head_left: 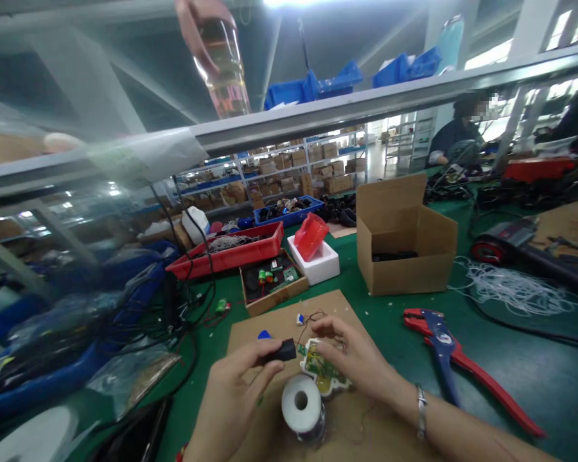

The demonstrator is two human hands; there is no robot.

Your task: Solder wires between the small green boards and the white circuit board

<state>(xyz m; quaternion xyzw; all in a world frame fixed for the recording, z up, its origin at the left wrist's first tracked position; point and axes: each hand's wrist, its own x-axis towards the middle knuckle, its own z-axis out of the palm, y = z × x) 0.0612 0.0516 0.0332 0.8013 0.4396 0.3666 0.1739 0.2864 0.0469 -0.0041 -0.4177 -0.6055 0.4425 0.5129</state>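
My left hand (238, 388) pinches a short black cylindrical piece (285, 350) between thumb and fingers, above a sheet of brown cardboard. Close by on the right, my right hand (349, 356) grips a circuit board in a white frame (320, 372), with thin dark wires trailing from it to a small blue-and-white connector (300, 319). A white spool (300, 404) stands just in front of the board, between my hands. Behind my left fingers shows a small blue object (264, 334), partly hidden.
Red-and-blue wire strippers (443, 343) lie right on the green table. Farther back stand an open cardboard box (404, 256), a white foam box (320, 264) holding a red container, a small parts box (272, 282) and a red tray (231, 250). Cables and bags crowd the left.
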